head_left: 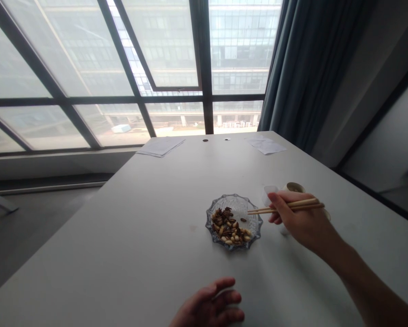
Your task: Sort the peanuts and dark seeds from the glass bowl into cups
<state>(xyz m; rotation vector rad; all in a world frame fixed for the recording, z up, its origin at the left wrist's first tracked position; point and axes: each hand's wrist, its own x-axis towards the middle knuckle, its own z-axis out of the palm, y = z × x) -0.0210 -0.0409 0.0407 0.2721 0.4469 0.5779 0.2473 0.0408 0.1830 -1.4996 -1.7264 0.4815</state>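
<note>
A pair of wooden chopsticks [299,205] is gripped in my right hand [294,218], pointing left with their tips over the right side of a scalloped glass bowl [255,229]. Nothing shows between the tips. Inside the bowl lie dark brown elongated seeds or nuts [221,219] and pale peanut-like nuts [236,237], heaped mostly to the left and front. One dark piece [243,220] sits apart, just below the chopstick tips. Near the table's front, my left hand [212,306] is empty, its fingers loosely spread, in front of the bowl.
Behind my right hand stand a small clear container [269,190] and a round open container [295,186], both partly hidden. Paper sheets [161,146] lie at the white table's [139,236] far left, more papers [267,144] at its far right. Windows and a dark curtain [302,68] stand beyond.
</note>
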